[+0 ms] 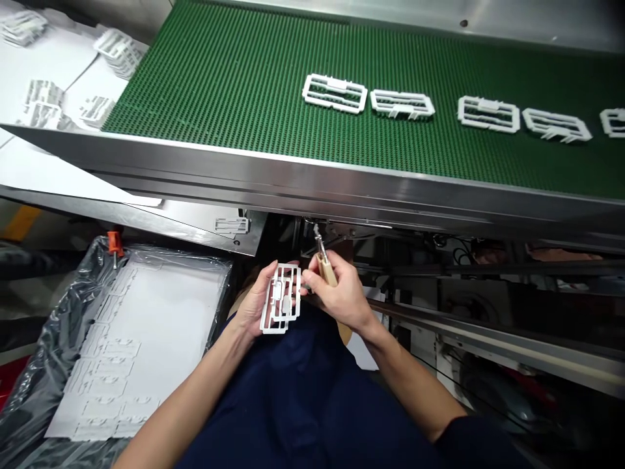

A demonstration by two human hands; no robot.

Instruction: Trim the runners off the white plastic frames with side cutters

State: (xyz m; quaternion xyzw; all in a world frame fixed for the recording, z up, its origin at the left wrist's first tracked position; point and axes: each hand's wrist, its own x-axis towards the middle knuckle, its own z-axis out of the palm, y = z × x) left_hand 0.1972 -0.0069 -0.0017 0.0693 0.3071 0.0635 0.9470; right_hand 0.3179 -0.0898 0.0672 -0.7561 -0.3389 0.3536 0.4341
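Observation:
My left hand (254, 305) grips two overlapping white plastic frames (278, 291) in front of my dark blue clothing. Their thin bars and small solid tabs face up. Closed around a tan-handled tool with a slim metal tip (327, 270) is my right hand (346, 296). The tip points up and away from me, toward the conveyor's underside. My right fingertips are close beside the right edge of the frames; I cannot tell whether they touch.
Several similar frames (334, 93) lie on the green conveyor belt (219, 85) behind a metal edge. Stacks of frames (117, 52) stand at upper left. One frame (232, 225) rests on a lower shelf. A bag-lined box (170, 293) at left holds laid-out frames and an orange-handled tool (115, 244).

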